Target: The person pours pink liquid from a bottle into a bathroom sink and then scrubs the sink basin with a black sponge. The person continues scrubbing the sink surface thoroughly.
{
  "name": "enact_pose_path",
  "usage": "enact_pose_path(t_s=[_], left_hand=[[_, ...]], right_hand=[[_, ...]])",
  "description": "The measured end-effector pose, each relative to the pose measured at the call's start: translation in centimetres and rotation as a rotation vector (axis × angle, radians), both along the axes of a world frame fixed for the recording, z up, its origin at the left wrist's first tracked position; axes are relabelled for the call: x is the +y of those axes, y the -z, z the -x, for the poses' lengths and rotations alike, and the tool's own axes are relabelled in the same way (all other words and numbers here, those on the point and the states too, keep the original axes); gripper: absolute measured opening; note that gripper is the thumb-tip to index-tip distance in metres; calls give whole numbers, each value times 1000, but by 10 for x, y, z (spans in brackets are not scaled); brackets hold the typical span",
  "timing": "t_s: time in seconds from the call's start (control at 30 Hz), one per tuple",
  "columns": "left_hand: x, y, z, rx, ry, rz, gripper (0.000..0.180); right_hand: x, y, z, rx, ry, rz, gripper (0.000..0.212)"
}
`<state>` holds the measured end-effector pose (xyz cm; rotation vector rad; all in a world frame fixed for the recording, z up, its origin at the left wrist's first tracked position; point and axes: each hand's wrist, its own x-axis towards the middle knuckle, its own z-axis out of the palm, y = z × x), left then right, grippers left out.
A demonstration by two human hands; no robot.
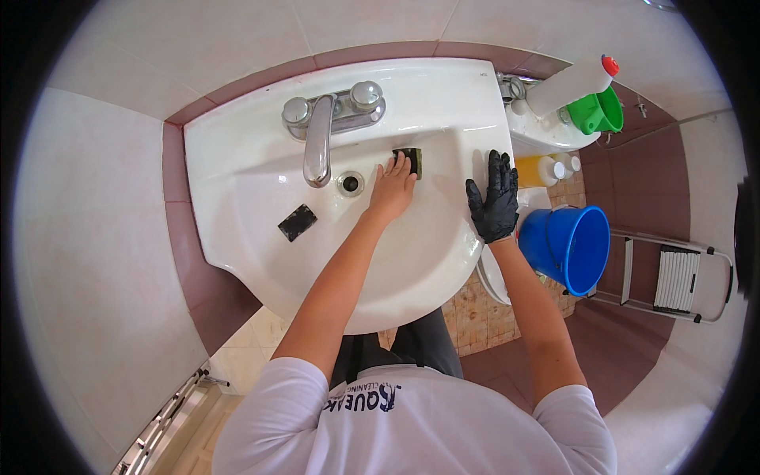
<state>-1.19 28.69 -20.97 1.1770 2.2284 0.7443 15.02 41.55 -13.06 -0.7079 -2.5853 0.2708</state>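
My left hand point(393, 188) is bare and reaches into the white washbasin point(443, 83). Its fingers are on a small dark scouring sponge point(417, 163), against the basin's back inner wall to the right of the drain point(351, 184). A second flat black scouring pad point(298, 222) lies in the basin, left of the drain and apart from my hands. My right hand point(496, 202) wears a black glove. It rests flat on the basin's right rim, fingers stretched out and holding nothing. A chrome faucet point(318, 142) with two knobs arches over the basin.
At the right stands a toilet tank point(554, 131) with a white bottle point(558, 89) and a green container point(598, 112) on it. Bottles with yellow liquid point(534, 171), a blue bucket point(564, 247) and a folding step stool point(675, 279) are beyond my right arm. Tiled walls enclose the basin.
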Motion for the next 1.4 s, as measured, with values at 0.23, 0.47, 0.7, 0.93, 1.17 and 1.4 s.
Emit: enact_pose_path(t_s=[0.23, 0.47, 0.7, 0.93, 1.17, 1.4], left_hand=[[6, -11, -36, -69, 31, -89, 57], [16, -23, -40, -106, 169, -39, 63], [-1, -17, -33, -226, 191, -83, 62], [-23, -27, -49, -293, 244, -159, 63], [-40, -16, -56, -275, 334, -62, 62], [10, -24, -6, -188, 194, -102, 65]], right_hand=[[1, 3, -2, -3, 4, -18, 69], [0, 0, 0, -43, 28, 18, 69], [1, 1, 4, 15, -15, -43, 68], [-2, 0, 3, -6, -12, -44, 70], [2, -1, 0, -64, 31, -22, 72], [-2, -4, 6, -18, -2, -28, 71]])
